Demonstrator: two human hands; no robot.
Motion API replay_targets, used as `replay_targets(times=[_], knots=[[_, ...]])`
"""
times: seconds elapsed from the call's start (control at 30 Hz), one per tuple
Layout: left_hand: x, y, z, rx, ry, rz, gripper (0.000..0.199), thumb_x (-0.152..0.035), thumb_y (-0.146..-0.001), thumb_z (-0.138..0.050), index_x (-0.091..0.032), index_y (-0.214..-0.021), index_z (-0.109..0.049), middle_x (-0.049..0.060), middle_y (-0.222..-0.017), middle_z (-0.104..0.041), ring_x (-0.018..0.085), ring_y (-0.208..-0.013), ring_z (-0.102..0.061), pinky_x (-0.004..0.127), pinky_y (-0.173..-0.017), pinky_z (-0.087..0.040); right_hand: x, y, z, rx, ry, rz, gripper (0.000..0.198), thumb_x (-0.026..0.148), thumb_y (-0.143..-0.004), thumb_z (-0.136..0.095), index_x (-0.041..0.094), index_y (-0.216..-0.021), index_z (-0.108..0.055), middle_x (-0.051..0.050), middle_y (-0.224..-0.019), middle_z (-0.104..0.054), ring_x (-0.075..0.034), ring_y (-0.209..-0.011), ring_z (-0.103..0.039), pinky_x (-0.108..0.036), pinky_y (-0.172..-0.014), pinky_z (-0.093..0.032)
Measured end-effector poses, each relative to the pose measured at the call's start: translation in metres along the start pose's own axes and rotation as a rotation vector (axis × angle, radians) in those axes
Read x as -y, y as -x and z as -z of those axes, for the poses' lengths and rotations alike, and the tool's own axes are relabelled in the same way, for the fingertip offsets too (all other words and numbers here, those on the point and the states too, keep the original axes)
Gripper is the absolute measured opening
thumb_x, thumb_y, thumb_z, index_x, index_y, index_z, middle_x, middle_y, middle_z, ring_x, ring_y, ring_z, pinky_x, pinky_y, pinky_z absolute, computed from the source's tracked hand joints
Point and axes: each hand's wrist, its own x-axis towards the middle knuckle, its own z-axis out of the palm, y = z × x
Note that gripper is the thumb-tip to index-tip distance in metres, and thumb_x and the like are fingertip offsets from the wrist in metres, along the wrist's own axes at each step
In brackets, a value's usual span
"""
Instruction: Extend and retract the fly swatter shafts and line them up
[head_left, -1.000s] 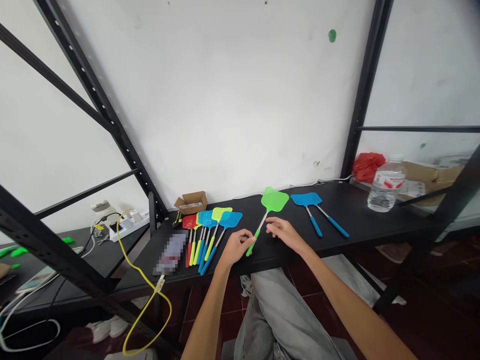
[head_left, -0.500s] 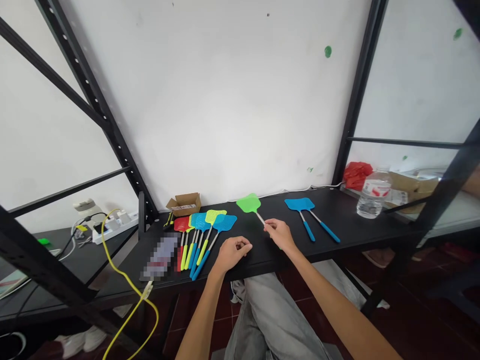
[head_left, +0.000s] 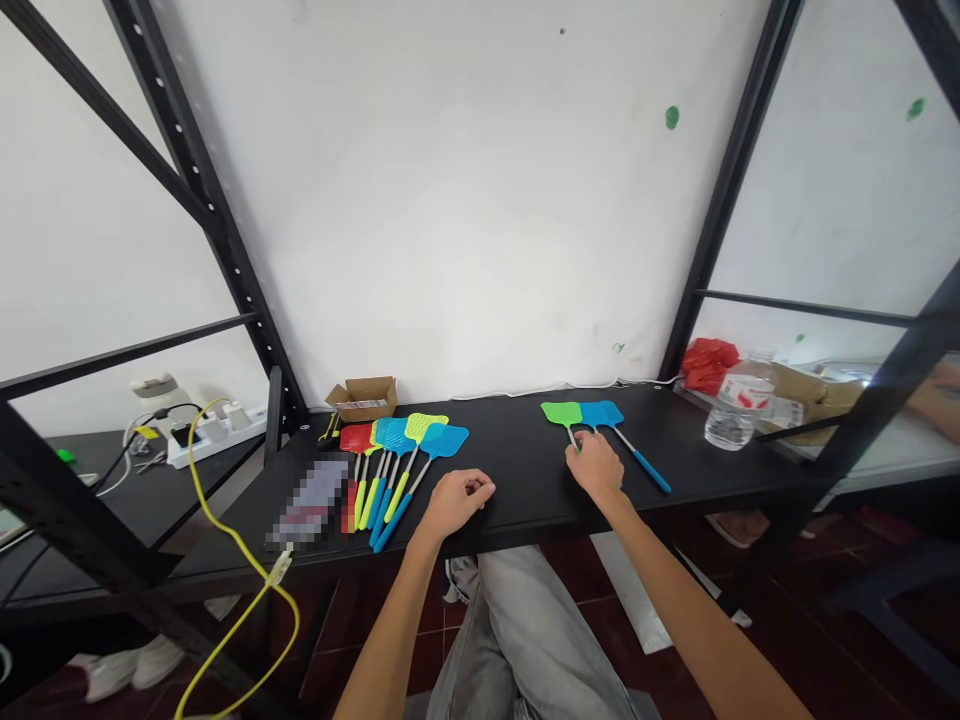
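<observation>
My right hand (head_left: pixel 596 464) is closed round the handle end of a green fly swatter (head_left: pixel 562 412), whose head lies against two blue fly swatters (head_left: pixel 609 413) on the right of the table. The hand covers the green handle and most of one blue handle. Curled and resting at the table's front, my left hand (head_left: pixel 460 499) has its fingertips near the thumb; nothing shows in it. To its left a fan of several fly swatters lies overlapped: a red one (head_left: pixel 355 438), yellow-green ones (head_left: pixel 427 428) and blue ones (head_left: pixel 445 440), with handles toward me.
The black table (head_left: pixel 510 450) sits within a black metal frame against a white wall. A small open cardboard box (head_left: pixel 362 398) stands at the back left. A water bottle (head_left: pixel 741 402) and a red plastic bag (head_left: pixel 709 366) are at the right. A yellow cable (head_left: pixel 225 520) hangs at the left front.
My right hand has carried the green swatter rightward from mid-table to beside the two blue swatters. My left hand stays curled in about the same place. The view has shifted slightly.
</observation>
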Motion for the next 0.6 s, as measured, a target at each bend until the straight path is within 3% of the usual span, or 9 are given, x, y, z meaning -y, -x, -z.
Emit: replay_targets(times=[0.17,0.3,0.43,0.5,0.6], knots=[[-0.003,0.002,-0.001,-0.112,-0.121,-0.068,0.018,-0.034,-0.084,-0.059,-0.022,-0.076,-0.071,0.003,-0.066,-0.066,0.019,-0.061,-0.057,0.027,-0.061,-0.037,0.005,0.024,-0.006,-0.101,0.121,0.220,0.029,0.025,-0.086,-0.050,0.018,-0.108,-0.069,-0.018,-0.111,-0.061,-0.036,-0.105,-0.054,-0.044,-0.078,-0.042],[-0.007,0.005,-0.007,-0.300,-0.521,-0.123,0.011,-0.023,-0.083,-0.059,-0.021,-0.081,-0.070,0.009,-0.085,-0.067,0.026,-0.086,-0.058,0.037,-0.082,-0.039,0.014,0.043,-0.010,-0.199,0.088,0.443,0.028,0.024,-0.089,-0.047,0.019,-0.107,-0.068,-0.016,-0.117,-0.060,-0.035,-0.111,-0.049,-0.047,-0.089,-0.039],[-0.008,0.006,-0.015,-0.531,-0.863,0.094,0.026,-0.020,-0.082,-0.058,-0.019,-0.106,-0.067,0.015,-0.119,-0.061,0.034,-0.119,-0.047,0.049,-0.103,-0.028,0.022,0.052,-0.013,-0.166,0.059,0.598,0.025,0.023,-0.090,-0.048,0.019,-0.102,-0.069,-0.014,-0.113,-0.062,-0.032,-0.107,-0.051,-0.045,-0.089,-0.040],[-0.007,0.007,-0.018,-0.546,-0.930,0.202,0.029,-0.024,-0.084,-0.057,-0.017,-0.111,-0.065,0.015,-0.117,-0.061,0.035,-0.121,-0.046,0.049,-0.103,-0.028,0.022,0.053,-0.015,-0.158,0.061,0.644,0.022,0.023,-0.090,-0.049,0.019,-0.098,-0.070,-0.013,-0.110,-0.063,-0.030,-0.104,-0.052,-0.044,-0.090,-0.041],[-0.008,0.008,-0.018,-0.481,-0.976,0.245,0.025,-0.026,-0.087,-0.054,-0.017,-0.108,-0.065,0.014,-0.106,-0.062,0.032,-0.111,-0.051,0.045,-0.095,-0.034,0.020,0.051,-0.017,-0.147,0.064,0.687,0.021,0.022,-0.090,-0.051,0.019,-0.095,-0.070,-0.012,-0.107,-0.064,-0.029,-0.103,-0.053,-0.042,-0.089,-0.043]])
